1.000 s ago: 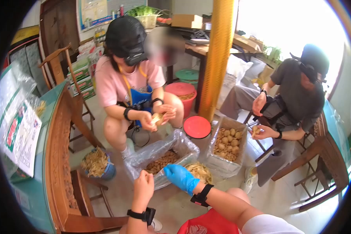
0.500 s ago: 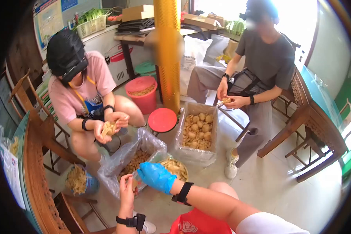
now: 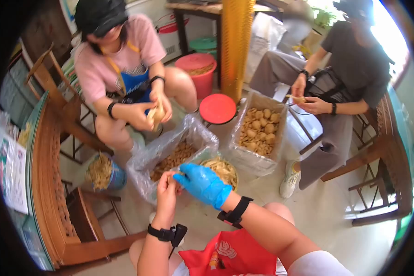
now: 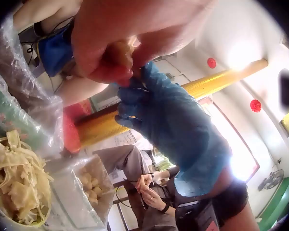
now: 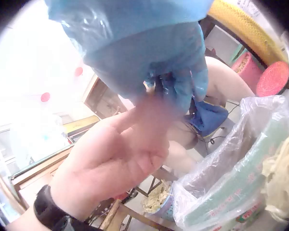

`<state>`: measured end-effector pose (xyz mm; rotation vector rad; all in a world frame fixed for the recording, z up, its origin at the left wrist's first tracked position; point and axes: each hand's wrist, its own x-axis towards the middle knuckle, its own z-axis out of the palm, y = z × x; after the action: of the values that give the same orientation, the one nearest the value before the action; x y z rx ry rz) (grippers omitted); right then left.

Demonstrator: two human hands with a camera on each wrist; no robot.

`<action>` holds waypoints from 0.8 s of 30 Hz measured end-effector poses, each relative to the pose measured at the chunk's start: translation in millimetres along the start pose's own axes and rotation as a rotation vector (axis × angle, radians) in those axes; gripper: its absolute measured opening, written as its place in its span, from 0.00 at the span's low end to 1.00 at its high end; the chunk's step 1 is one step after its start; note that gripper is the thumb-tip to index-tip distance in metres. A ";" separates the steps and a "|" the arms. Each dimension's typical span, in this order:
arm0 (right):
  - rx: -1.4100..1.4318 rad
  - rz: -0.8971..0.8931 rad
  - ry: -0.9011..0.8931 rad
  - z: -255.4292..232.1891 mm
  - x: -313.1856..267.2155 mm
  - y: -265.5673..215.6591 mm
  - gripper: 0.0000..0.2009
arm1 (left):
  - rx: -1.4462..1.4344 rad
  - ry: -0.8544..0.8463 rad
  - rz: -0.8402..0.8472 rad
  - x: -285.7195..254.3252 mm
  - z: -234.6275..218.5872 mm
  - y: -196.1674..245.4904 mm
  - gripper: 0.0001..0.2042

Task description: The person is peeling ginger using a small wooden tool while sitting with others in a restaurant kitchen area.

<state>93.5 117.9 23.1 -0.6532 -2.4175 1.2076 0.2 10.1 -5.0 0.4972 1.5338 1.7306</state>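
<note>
In the left wrist view a small pale-brown piece (image 4: pixel 121 52), of a kind too hidden to name, sits between the curled thumb and finger of my bare left hand (image 3: pixel 166 195). My right hand (image 3: pixel 204 185), in a blue glove, meets the left fingertips and pinches at the end of the piece with bent fingers. Both hands are above the near edge of a plastic-lined box (image 3: pixel 145 161) of small brown pieces. Beside that box, partly behind the glove, stands a round container (image 3: pixel 236 177) of pale peelings (image 3: pixel 223 171).
A second lined box (image 3: pixel 257 162) holds round brown lumps. A red stool (image 3: pixel 217 109) stands behind the boxes, beside a gold pillar (image 3: pixel 237 50). A peelings bucket (image 3: pixel 118 178) and a wooden bench (image 3: pixel 55 221) are at left. Two people (image 3: pixel 119 69) (image 3: pixel 354 60) sit opposite, handling pale pieces.
The head view swung right and then back left, tilting down. My gloved hand has closed in on the left fingertips, and both hands stay over the box.
</note>
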 end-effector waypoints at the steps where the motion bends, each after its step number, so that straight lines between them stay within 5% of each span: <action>1: 0.007 0.001 -0.043 -0.3 -1.8 -2.6 0.13 | -0.011 0.039 -0.018 -3.2 -1.4 0.1 0.08; 4: 0.010 0.077 -0.076 -6.7 4.4 -5.5 0.14 | 0.132 0.070 -0.028 -5.8 -9.1 3.7 0.07; 6: -0.267 0.297 -0.092 -5.2 9.6 6.4 0.16 | 0.136 0.150 -0.010 -6.5 -16.2 3.4 0.08; 10: -0.478 0.387 -0.244 9.9 29.0 32.4 0.19 | 0.025 0.228 0.080 -6.6 -31.0 2.9 0.10; 12: -0.133 0.286 0.151 22.8 40.4 29.2 0.21 | -0.034 0.227 0.133 -5.9 -36.4 4.6 0.11; 17: 0.388 0.375 0.192 40.8 61.8 18.1 0.22 | -0.059 0.202 0.076 -10.7 -37.0 32.0 0.11; 20: 0.465 0.002 0.067 39.2 57.2 -9.0 0.19 | -0.062 0.194 0.057 -10.8 -42.9 36.8 0.10; 21: 0.465 0.001 0.060 37.3 53.3 -15.9 0.19 | -0.071 0.175 0.035 -11.2 -45.1 37.4 0.11; 23: 0.229 -0.277 -0.181 31.1 43.4 -27.9 0.20 | -0.093 0.169 0.019 -11.1 -55.0 32.0 0.11; 24: 0.087 -0.353 -0.156 35.1 39.3 -28.6 0.22 | -0.113 0.157 0.002 -11.6 -58.1 29.7 0.11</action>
<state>36.4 101.6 30.7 -0.1005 -2.4520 1.2405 -42.4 -37.0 13.9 0.3126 1.5325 1.8829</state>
